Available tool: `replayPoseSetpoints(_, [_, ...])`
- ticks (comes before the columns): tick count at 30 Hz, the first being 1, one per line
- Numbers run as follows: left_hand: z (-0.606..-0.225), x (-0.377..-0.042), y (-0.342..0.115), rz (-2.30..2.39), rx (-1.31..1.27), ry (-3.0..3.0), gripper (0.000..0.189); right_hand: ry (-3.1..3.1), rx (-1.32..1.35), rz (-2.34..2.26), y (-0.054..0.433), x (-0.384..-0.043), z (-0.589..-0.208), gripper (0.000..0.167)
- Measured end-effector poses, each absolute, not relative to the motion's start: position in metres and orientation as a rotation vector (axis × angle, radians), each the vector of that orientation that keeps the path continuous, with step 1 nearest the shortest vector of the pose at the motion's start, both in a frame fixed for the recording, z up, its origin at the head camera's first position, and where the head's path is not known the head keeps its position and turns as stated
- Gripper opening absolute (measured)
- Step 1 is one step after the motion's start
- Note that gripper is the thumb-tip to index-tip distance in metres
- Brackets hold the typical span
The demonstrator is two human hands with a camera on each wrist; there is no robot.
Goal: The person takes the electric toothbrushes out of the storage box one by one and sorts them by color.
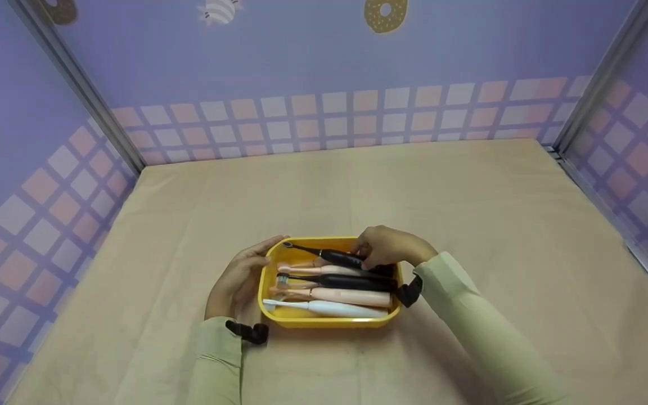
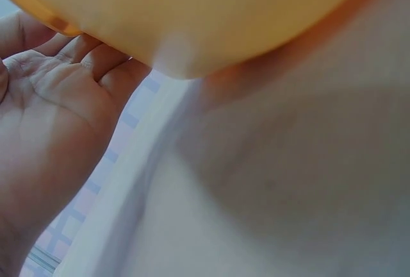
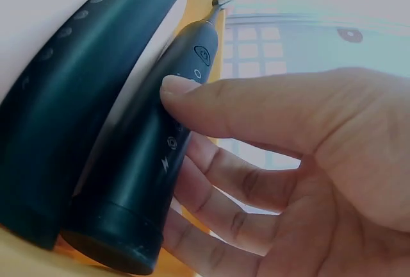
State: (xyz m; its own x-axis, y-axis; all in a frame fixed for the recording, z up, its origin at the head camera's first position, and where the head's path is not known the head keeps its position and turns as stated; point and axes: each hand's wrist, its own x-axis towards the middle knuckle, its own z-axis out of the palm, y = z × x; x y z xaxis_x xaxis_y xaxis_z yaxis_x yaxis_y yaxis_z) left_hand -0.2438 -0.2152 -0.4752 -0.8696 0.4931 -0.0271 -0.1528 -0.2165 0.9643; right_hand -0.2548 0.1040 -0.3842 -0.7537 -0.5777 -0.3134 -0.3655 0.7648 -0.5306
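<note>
A yellow plastic bin [image 1: 329,323] holds several electric toothbrushes lying side by side. My left hand [image 1: 243,274] grips the bin at its left end; in the left wrist view its fingers [image 2: 106,59] meet the bin's outer wall [image 2: 211,14]. With thumb and fingers, my right hand [image 1: 391,246] holds a black electric toothbrush [image 3: 138,129] along the bin's far side, its head toward the left. Nearer me lie a second black toothbrush [image 1: 352,282], a pink one [image 1: 352,296] and a white one [image 1: 341,308]. Another pale pink toothbrush [image 1: 335,271] lies partly covered between the black ones.
The bin stands on a table covered with a beige cloth [image 1: 442,197]. Purple walls with pink and white checks [image 1: 335,107] enclose the back and both sides. Metal posts [image 1: 85,90] stand at the back corners.
</note>
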Motion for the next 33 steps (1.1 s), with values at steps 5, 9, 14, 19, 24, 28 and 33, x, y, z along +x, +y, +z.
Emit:
replayPoseSetpoints(5, [-0.4719, -0.2427, -0.214, 2.142, 0.4, 1.613, 0.055, 2.483, -0.748, -0.657, 0.1056, -0.256, -0.3854, 0.038])
replayPoseSetpoints(9, [-0.4712, -0.2424, -0.2139, 2.14, 0.396, 1.615, 0.054, 2.485, -0.753, -0.674, 0.1062, -0.2563, -0.3855, 0.038])
replayPoseSetpoints(14, [-0.4721, -0.2429, -0.214, 2.141, 0.383, 1.619, 0.055, 2.484, -0.731, -0.68, 0.1064, -0.2551, -0.3841, 0.037])
replayPoseSetpoints(19, [-0.4709, -0.2426, -0.2143, 2.13, 0.389, 1.648, 0.055, 2.474, -0.73, -0.674, 0.1073, -0.2549, -0.384, 0.037])
replayPoseSetpoints(24, [-0.4714, -0.2426, -0.2142, 2.132, 0.383, 1.653, 0.056, 2.467, -0.744, -0.663, 0.1083, -0.2547, -0.3855, 0.036])
replayPoseSetpoints(28, [-0.4725, -0.2424, -0.2147, 2.13, 0.393, 1.668, 0.056, 2.469, -0.752, -0.644, 0.1083, -0.2554, -0.3876, 0.036])
replayPoseSetpoints(33, [-0.4736, -0.2436, -0.2157, 2.126, 0.431, 1.638, 0.056, 2.476, -0.808, -0.643, 0.1106, -0.2547, -0.3883, 0.036])
